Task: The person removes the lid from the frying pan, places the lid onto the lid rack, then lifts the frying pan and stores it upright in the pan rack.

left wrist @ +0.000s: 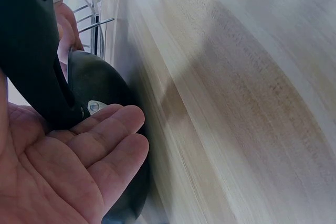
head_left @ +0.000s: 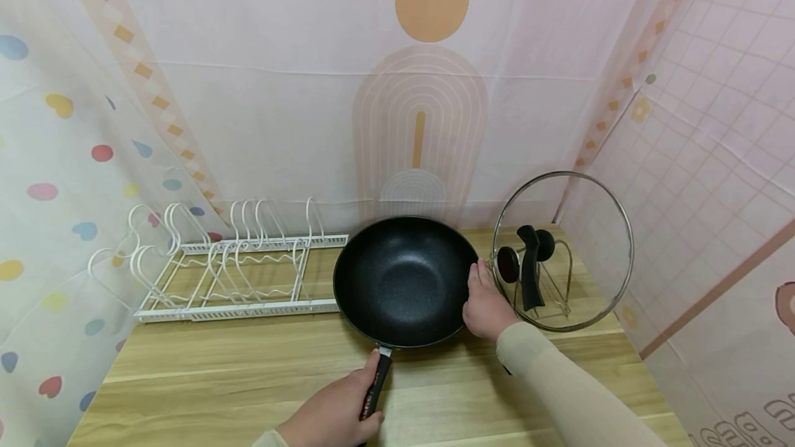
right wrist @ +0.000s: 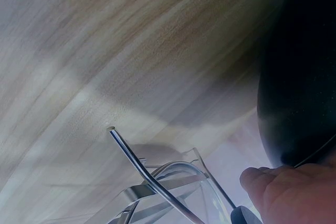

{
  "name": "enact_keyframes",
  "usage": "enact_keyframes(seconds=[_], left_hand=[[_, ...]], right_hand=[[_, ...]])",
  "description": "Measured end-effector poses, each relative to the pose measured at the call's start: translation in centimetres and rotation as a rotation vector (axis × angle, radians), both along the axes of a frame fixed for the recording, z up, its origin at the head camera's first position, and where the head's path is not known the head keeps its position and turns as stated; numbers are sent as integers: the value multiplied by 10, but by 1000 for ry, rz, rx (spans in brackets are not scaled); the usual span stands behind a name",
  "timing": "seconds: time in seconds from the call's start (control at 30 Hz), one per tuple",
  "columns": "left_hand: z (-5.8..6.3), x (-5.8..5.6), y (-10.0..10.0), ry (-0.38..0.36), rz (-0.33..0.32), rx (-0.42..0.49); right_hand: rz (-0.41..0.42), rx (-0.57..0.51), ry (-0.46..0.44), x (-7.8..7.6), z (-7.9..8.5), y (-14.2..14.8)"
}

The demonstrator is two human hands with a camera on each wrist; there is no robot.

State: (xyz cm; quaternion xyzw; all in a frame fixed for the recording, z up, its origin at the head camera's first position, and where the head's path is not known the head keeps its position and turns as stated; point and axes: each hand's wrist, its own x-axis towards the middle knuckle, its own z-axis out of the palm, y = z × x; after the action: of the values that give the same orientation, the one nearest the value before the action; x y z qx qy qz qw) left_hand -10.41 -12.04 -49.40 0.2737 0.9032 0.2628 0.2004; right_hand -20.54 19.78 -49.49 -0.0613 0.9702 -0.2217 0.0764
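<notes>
The black pan [head_left: 406, 288] sits just ahead of the left hand [head_left: 335, 402], its inside facing up. That hand grasps the handle [head_left: 375, 388] near the pan, and the right hand [head_left: 487, 305] touches the rim on the far side. I can't tell if the right hand pinches the rim or just leans on it. The pan is wide, so two hands probably keep it from tipping. Just right of the right hand, a big glass lid [head_left: 590, 254] stands up, maybe because the wire stand [head_left: 570, 264] props it. Ahead and to the left of the left hand, a white rack [head_left: 248, 308] lies on the table [head_left: 261, 371]. The left wrist view shows a shiny bolt [left wrist: 94, 106] and fingers under the handle, which the head view hides. The right wrist view shows a metal bar's [right wrist: 152, 178] end up close.
</notes>
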Motion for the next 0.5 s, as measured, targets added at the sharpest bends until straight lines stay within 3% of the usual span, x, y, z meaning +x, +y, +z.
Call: enact_keyframes(seconds=[0.5], left_hand=[[2, 4, 4, 4, 16, -1]], right_hand=[[10, -25, -4, -3, 1, 0]])
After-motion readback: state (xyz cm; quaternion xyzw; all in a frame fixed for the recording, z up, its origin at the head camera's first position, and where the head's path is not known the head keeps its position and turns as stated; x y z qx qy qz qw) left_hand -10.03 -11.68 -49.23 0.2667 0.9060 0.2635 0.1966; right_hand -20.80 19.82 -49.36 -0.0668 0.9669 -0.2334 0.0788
